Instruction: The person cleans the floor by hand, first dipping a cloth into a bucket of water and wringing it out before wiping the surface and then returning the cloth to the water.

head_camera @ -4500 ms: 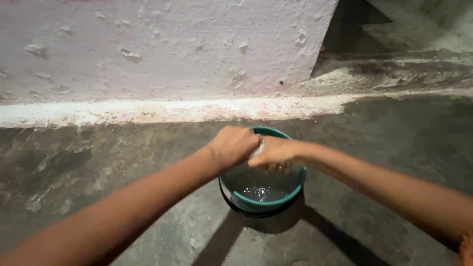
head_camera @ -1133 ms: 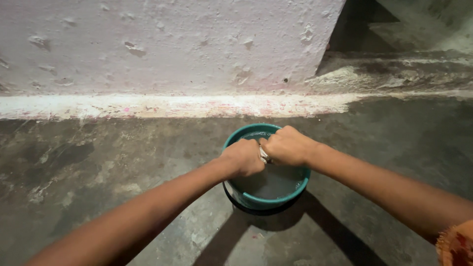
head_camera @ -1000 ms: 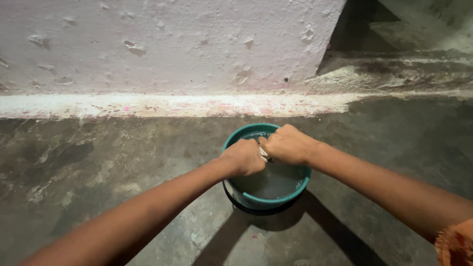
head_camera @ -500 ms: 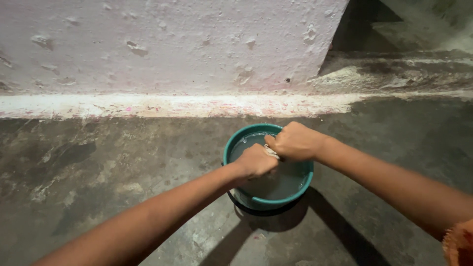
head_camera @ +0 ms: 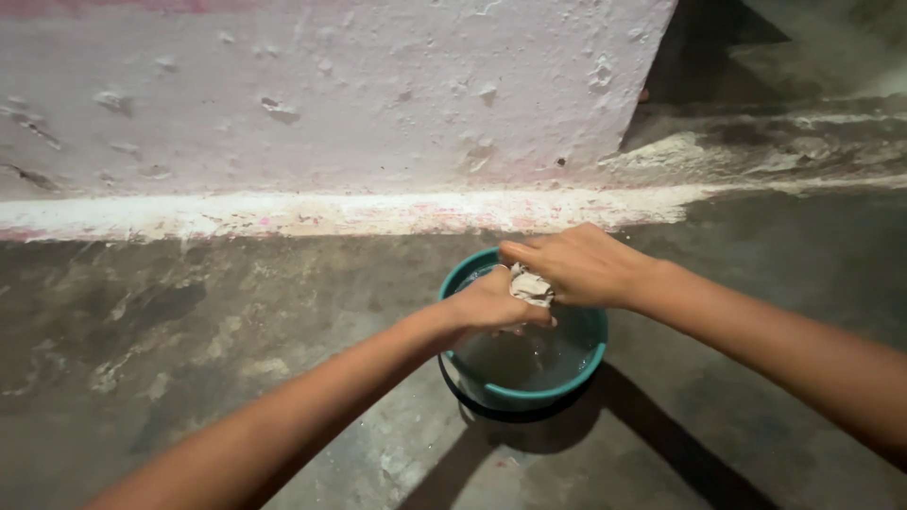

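Your left forearm runs up from the lower left of the frame to just left of centre, where your left hand (head_camera: pixel 487 307) is closed in a fist on the near end of a small, wet, off-white wad of cloth (head_camera: pixel 530 286). The fingers are curled tight around it, with the thumb side turned toward the other hand.

The cloth sits at centre frame, squeezed between your 2 hands and held in the air above the water, not in it. Only a short crumpled piece shows between the fists; the rest is hidden inside them. Its long axis runs roughly from lower left to upper right, from the left fist into the right one.

Below it stands the round teal plastic bucket (head_camera: pixel 525 397), partly filled with clear water, on the dark, stained concrete floor (head_camera: pixel 189 378). The bucket casts a dark shadow toward the lower right. The cloth hangs over the bucket's far left part, inside the line of the rim.

Your right hand (head_camera: pixel 581 266) lies just right of centre, coming in from the right edge. Its fingers are wrapped over the far end of the cloth, knuckles up, thumb pointing left. Both hands touch the cloth and press against each other, so neither is nearer.

Across the upper frame runs a rough whitewashed wall (head_camera: pixel 331 94), with a dark opening (head_camera: pixel 718 57) at upper right.
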